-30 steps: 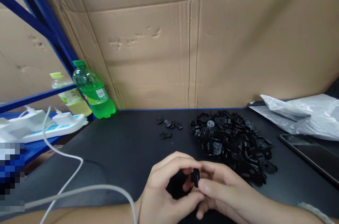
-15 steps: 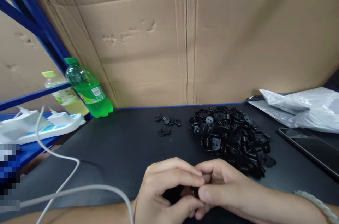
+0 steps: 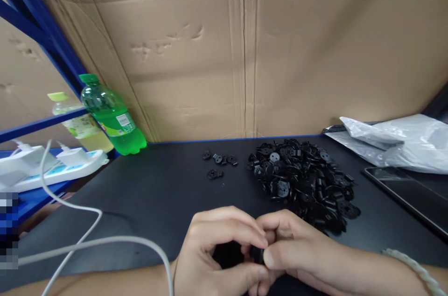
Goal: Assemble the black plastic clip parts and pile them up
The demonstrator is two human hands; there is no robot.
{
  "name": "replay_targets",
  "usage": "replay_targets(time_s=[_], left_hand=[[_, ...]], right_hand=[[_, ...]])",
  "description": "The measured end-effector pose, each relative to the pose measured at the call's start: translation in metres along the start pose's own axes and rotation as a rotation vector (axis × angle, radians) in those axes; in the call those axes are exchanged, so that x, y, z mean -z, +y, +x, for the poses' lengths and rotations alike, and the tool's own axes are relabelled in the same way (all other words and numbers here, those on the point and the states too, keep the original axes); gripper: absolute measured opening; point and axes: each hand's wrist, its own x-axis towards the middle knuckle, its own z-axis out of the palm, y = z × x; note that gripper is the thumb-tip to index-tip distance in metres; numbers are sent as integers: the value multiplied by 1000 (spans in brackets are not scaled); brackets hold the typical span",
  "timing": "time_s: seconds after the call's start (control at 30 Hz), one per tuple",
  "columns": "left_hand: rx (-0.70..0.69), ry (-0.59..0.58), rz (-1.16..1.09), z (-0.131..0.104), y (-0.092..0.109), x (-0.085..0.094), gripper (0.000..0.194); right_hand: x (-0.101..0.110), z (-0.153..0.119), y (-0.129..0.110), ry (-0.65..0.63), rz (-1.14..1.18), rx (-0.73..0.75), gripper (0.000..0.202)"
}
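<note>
My left hand (image 3: 213,251) and my right hand (image 3: 297,244) meet at the front of the black table, fingertips touching. Between them sits a small black plastic part (image 3: 258,255), mostly covered by the fingers. The right thumb and fingers pinch it; the left fingers and thumb curve round it from the other side. Just beyond the right hand lies a heap of similar black plastic parts (image 3: 304,179), round discs with holes and short tabs. A few more black parts (image 3: 214,174) lie apart, left of the heap.
At right are a dark phone (image 3: 409,198) and a clear plastic bag (image 3: 402,142). A green bottle (image 3: 117,121), a paler bottle (image 3: 80,123) and a white power strip (image 3: 70,172) stand left. A white cable (image 3: 115,240) crosses my left forearm. Cardboard (image 3: 196,62) walls the back.
The view has shifted slightly. Both hands stay together in nearly the same place, and a little more of the black part shows between the fingers.
</note>
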Motion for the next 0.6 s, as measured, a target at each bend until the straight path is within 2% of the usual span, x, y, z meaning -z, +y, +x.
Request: replay_targets(time_s=[0.07,0.17,0.23,0.37,0.47,0.53,0.6], left_hand=[[-8,-19,4,1,-1,0,33],[-4,35,21,2,-2,0,27],[1,70,42,3,-3,1,26],[-1,68,77,2,-5,5,29],[-12,80,42,2,0,8,20],[-72,26,-6,2,6,10,11],[-134,-37,-36,2,11,13,14]], right_hand=[[0,0,-1,25,20,-10,13],[2,1,0,46,52,-12,18],[4,0,1,28,67,3,26],[10,-2,2,-9,27,34,34],[8,-9,-9,-54,-253,121,34],[3,-18,-23,-79,-552,231,34],[-4,-27,-38,-84,-911,320,40]])
